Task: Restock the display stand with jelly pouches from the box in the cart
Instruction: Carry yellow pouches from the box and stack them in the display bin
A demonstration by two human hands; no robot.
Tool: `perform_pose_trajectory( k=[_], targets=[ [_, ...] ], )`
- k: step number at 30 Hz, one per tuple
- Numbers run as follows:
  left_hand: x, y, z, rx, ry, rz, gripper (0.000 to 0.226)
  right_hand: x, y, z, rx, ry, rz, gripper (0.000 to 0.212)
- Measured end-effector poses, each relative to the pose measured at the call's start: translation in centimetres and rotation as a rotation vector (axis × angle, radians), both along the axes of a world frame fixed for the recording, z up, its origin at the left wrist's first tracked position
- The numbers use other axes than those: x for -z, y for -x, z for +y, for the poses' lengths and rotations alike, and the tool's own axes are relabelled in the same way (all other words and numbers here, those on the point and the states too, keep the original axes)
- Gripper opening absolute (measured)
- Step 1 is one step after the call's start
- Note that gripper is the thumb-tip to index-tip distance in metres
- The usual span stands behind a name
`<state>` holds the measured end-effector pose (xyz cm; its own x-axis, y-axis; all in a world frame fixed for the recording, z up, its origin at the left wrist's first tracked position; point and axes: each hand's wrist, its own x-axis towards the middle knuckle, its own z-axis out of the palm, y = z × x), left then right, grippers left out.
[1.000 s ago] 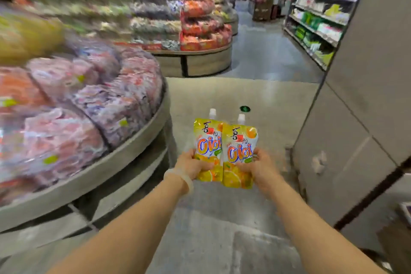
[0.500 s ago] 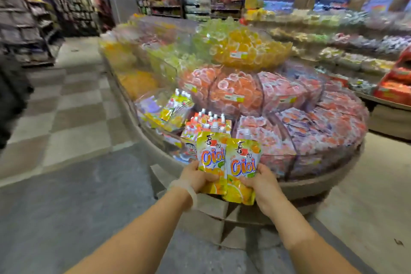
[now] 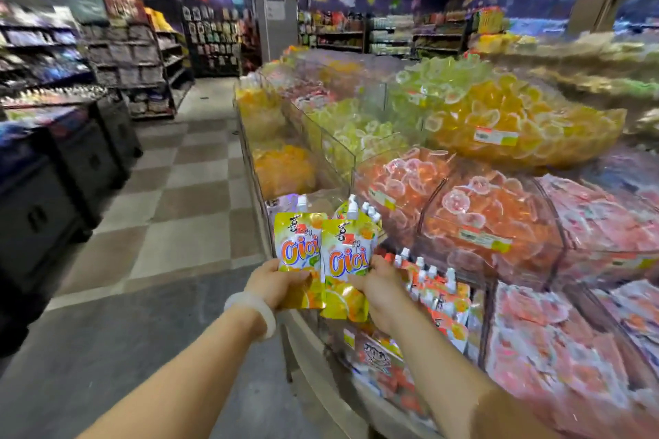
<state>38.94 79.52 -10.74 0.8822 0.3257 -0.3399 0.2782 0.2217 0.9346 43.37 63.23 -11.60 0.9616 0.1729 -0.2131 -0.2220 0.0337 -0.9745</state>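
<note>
I hold two yellow jelly pouches with white spouts upright and side by side in front of me. My left hand (image 3: 272, 281) grips the bottom of the left pouch (image 3: 297, 249). My right hand (image 3: 383, 290) grips the lower right edge of the right pouch (image 3: 347, 257). Both pouches hang over the near rim of the round display stand (image 3: 313, 342). Behind them, more yellow pouches (image 3: 371, 214) stand in a compartment. Orange-red pouches (image 3: 435, 292) fill the compartment just right of my right hand. The cart and box are out of view.
Clear bins of orange jelly cups (image 3: 474, 210), yellow cups (image 3: 499, 125) and pink packs (image 3: 556, 349) crowd the stand to the right. A checkered aisle floor (image 3: 185, 189) runs away on the left, lined by dark shelving (image 3: 64, 167) and product racks (image 3: 142, 61).
The view has swung left from the aisle onto the stand. My hands kept hold of both pouches and now sit closer to the stand's rim and the pouch compartments.
</note>
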Motion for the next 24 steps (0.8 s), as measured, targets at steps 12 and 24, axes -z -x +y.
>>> perform_pose_trajectory(
  k=[12, 24],
  targets=[
    [2.5, -16.4, 5.8, 0.053, -0.096, 0.010, 0.020, 3.1, -14.1, 7.0, 0.230, 0.067, 0.023, 0.017],
    [7.6, -31.0, 9.1, 0.490, -0.238, 0.078, 0.022, 7.5, -21.5, 12.8, 0.750, 0.209, 0.232, 0.012]
  ],
)
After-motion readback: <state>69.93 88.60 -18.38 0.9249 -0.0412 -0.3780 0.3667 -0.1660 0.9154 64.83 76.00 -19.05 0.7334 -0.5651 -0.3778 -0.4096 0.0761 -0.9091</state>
